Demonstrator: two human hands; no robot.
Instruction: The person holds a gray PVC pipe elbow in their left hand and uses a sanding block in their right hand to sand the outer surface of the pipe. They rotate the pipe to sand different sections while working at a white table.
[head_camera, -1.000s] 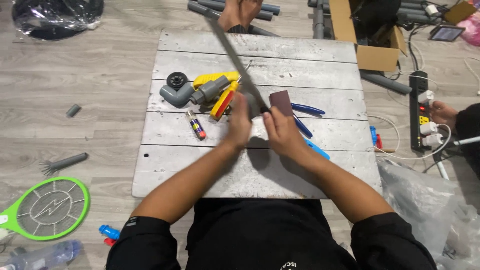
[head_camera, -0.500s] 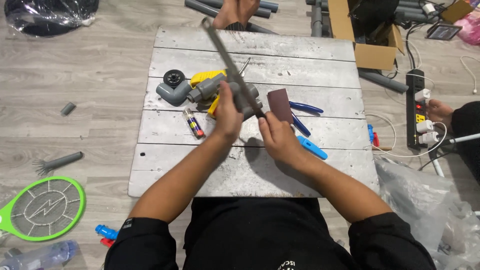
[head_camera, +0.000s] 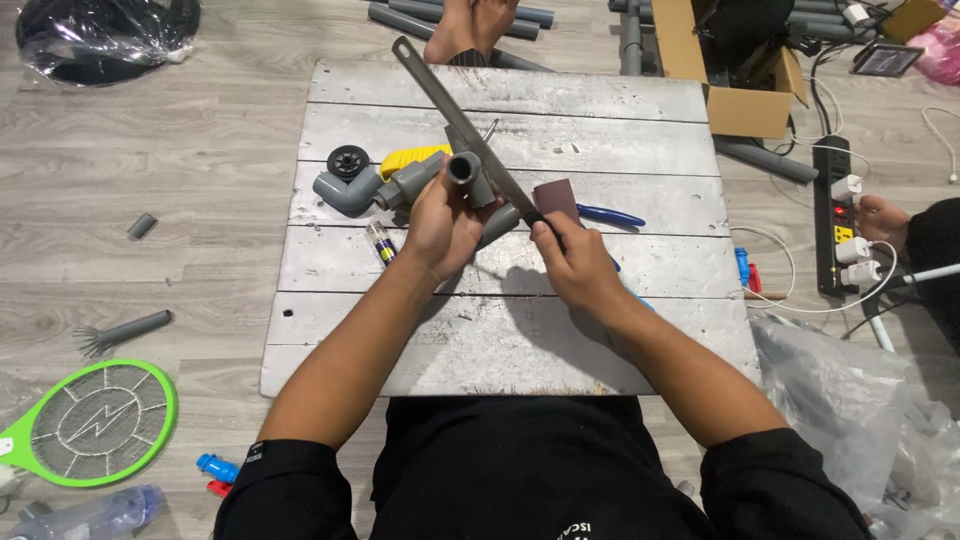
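While gripped in the left hand (head_camera: 440, 225) above the middle of the grey plank board (head_camera: 640, 330), points its open mouth up toward the camera: a short grey pipe fitting (head_camera: 468, 175), well clear of every board edge, bare planks free below the hands. Clenched in the right hand (head_camera: 575, 262), a long flat file (head_camera: 455, 115), long axis slanting to the upper left of the frame, laid across the fitting. Upper right, an open cardboard box (head_camera: 745, 110), contents too dark to tell.

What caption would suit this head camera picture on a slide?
Left hand holds a grey pipe piece while the right hand lays a long flat file against it, above a wooden board.
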